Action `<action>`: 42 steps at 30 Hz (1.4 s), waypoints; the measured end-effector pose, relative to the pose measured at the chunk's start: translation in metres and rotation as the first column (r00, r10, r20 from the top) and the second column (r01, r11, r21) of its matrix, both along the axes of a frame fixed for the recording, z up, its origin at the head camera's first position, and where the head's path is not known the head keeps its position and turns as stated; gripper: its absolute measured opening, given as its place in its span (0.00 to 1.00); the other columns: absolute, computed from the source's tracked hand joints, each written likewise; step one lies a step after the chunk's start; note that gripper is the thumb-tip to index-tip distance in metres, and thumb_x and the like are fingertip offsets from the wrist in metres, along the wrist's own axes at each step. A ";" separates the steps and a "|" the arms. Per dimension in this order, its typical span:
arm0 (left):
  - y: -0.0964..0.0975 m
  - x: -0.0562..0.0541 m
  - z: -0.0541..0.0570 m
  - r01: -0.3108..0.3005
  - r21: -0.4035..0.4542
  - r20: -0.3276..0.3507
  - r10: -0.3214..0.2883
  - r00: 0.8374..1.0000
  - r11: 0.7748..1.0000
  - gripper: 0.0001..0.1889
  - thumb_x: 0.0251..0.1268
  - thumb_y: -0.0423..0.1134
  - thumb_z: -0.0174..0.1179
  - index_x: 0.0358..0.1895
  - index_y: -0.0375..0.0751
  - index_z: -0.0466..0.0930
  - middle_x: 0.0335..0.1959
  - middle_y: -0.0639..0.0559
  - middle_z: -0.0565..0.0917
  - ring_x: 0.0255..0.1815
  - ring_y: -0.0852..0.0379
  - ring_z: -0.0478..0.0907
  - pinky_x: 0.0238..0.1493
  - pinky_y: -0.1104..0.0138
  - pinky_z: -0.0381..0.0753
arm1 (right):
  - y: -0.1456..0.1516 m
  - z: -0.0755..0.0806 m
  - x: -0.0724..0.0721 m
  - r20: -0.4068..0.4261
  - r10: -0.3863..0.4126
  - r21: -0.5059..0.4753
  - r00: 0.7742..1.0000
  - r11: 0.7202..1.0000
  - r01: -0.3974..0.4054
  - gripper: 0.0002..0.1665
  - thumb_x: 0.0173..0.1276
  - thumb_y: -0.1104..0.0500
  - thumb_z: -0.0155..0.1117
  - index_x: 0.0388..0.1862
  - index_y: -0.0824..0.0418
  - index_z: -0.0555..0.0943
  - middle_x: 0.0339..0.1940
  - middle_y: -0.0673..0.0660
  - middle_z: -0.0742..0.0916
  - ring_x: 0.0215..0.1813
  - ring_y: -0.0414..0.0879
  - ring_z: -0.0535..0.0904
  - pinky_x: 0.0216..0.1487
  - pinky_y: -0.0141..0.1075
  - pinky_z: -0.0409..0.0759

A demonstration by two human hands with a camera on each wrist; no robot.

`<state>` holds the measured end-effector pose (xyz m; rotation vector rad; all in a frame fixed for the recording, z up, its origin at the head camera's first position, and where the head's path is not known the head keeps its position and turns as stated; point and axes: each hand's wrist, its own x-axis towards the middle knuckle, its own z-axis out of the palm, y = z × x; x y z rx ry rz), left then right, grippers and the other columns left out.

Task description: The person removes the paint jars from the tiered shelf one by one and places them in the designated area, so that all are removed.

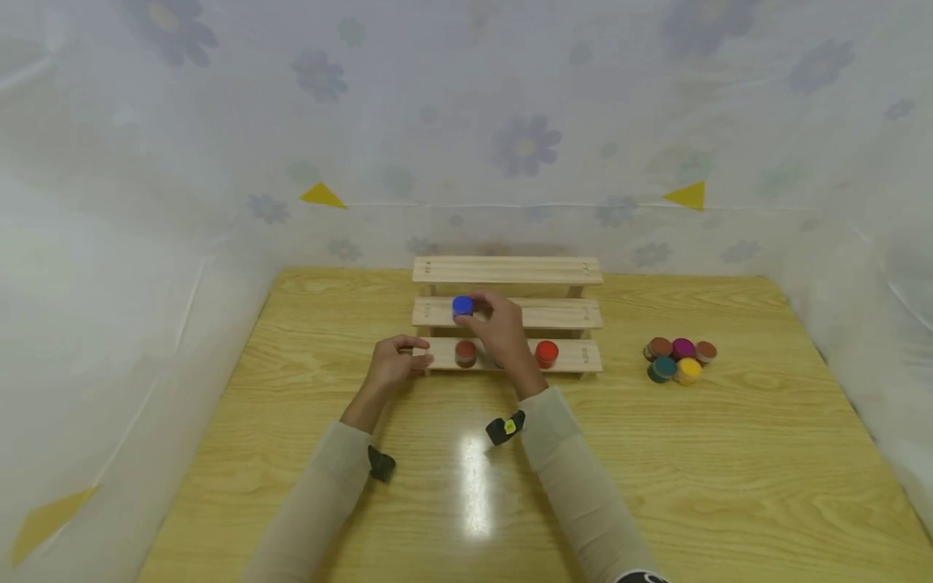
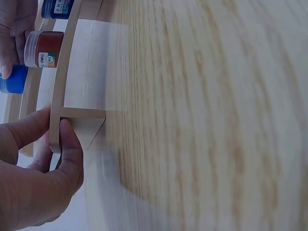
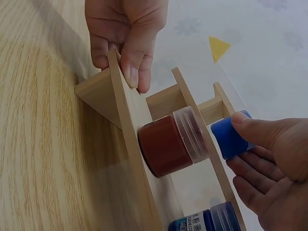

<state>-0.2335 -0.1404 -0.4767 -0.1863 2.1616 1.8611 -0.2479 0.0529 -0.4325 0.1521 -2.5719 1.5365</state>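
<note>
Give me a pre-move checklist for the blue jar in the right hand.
1. Right hand has the blue jar: ok, pinched.
2. Left hand on the wooden rack: ok, gripping the left end of its bottom tier.
3. Blue jar fully seated on the middle tier: cannot tell, contact at its base is unclear.
4. Brown jar and red jar upright on the bottom tier: ok.
5. Right hand free for another jar: not ok, occupied.
6. Loose jars clear of the rack: ok, five grouped to its right.

Pale floral sheeting [image 1: 437, 121], wood-grain table [image 1: 729, 486]
</note>
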 end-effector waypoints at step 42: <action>0.001 -0.002 -0.005 -0.003 -0.007 0.001 0.003 1.000 1.000 0.14 0.58 0.28 0.64 0.48 0.32 0.80 0.37 0.47 0.82 0.31 0.60 0.82 0.42 0.63 0.83 | 0.037 0.011 0.014 0.034 -0.075 -0.016 0.997 0.997 0.076 0.23 0.57 0.52 0.73 0.51 0.55 0.81 0.50 0.54 0.86 0.59 0.51 0.78 0.63 0.47 0.73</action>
